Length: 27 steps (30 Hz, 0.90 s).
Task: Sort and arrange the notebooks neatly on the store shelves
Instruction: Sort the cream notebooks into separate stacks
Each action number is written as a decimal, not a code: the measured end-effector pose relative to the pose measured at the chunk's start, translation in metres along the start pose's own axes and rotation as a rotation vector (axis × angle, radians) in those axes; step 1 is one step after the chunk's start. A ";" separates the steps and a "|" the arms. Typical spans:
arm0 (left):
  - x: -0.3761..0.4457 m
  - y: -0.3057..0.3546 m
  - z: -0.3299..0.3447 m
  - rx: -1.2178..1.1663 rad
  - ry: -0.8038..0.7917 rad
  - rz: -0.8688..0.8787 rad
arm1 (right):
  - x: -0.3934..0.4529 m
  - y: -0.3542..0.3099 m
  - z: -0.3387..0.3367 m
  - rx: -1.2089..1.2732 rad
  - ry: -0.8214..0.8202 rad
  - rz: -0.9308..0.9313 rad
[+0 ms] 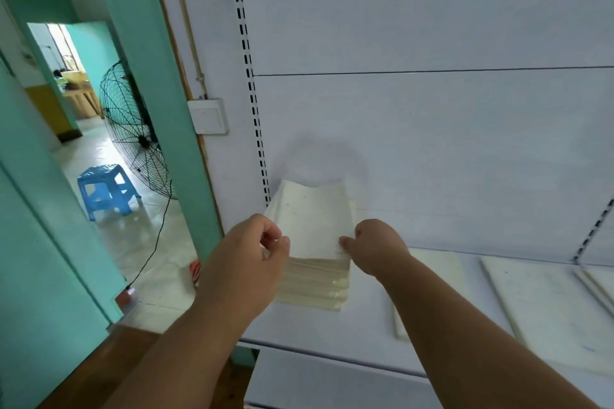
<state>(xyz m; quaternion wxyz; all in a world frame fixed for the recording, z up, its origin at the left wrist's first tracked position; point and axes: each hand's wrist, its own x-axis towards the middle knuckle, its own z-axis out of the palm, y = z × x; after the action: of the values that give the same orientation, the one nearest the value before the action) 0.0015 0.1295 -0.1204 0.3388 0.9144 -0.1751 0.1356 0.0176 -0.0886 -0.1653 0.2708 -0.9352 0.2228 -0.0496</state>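
A stack of cream-white notebooks [314, 282] stands at the left end of the white shelf [362, 325], against the back panel. The top notebook [310, 219] lies on the stack, slightly askew. My left hand [247, 256] pinches its near left corner between thumb and fingers. My right hand [377, 247] pinches its near right corner. Further right on the shelf lie flat white notebooks: one [438, 267] partly hidden behind my right forearm, and a larger one [545, 309].
The white back panel [432, 126] with slotted uprights rises behind the shelf. To the left are a green door frame [159, 93], a wall switch [208, 116], a black floor fan [138, 129] with its cable, and a blue plastic stool [106, 191].
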 end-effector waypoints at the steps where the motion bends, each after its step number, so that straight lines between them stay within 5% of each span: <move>1: 0.001 0.000 0.001 -0.010 0.012 -0.007 | -0.005 -0.002 -0.005 0.104 0.053 0.004; 4: 0.010 -0.002 0.005 -0.122 -0.050 -0.174 | -0.026 -0.016 -0.026 0.549 0.169 -0.050; 6: 0.017 0.005 0.004 -0.415 -0.120 -0.363 | -0.044 -0.028 -0.040 0.779 0.073 -0.112; 8: 0.020 0.011 0.001 -0.556 -0.025 -0.397 | -0.053 -0.036 -0.048 0.941 -0.060 -0.120; 10: 0.019 0.009 -0.003 -0.447 0.117 -0.329 | -0.047 -0.038 -0.046 1.030 -0.075 -0.001; 15: 0.008 0.001 -0.013 -0.327 0.168 -0.283 | -0.012 -0.022 0.001 0.074 -0.045 0.102; 22: -0.002 -0.008 -0.020 -0.419 0.167 -0.308 | 0.007 -0.016 0.005 -0.056 -0.091 0.048; 24: -0.004 -0.008 -0.020 -0.462 0.158 -0.327 | -0.002 -0.013 -0.001 0.154 -0.015 0.026; 27: -0.005 -0.001 -0.017 -0.484 0.131 -0.321 | -0.029 -0.009 -0.015 0.808 0.065 -0.002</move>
<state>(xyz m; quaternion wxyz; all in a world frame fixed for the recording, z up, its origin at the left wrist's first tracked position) -0.0047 0.1425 -0.1104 0.5746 0.8124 -0.0333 0.0934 -0.0082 -0.0760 -0.1471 0.6095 -0.7515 0.1930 -0.1630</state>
